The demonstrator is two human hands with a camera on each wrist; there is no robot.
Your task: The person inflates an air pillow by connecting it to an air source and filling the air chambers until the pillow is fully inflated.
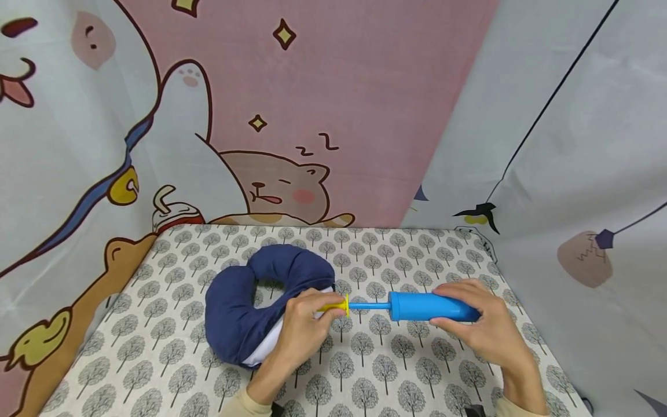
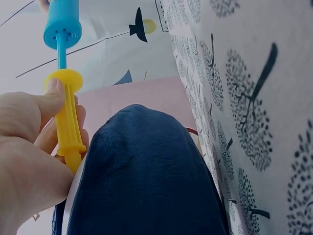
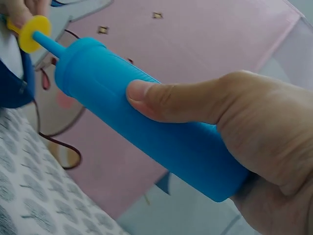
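Observation:
A hand air pump is held level above the table, its blue barrel on the right and its yellow end on the left. My right hand grips the barrel, thumb along one side in the right wrist view. My left hand pinches the ribbed yellow end piece just below its round flange. A stretch of thin blue rod shows between flange and barrel. Beside the left hand lies a navy U-shaped neck pillow with a white panel. The yellow tip points at the pillow's edge; whether it enters there I cannot tell.
Cloth with a grey tree print covers the table. Behind it hangs a pink and white cartoon curtain, which continues along both sides. The pillow takes up the left-middle part of the table.

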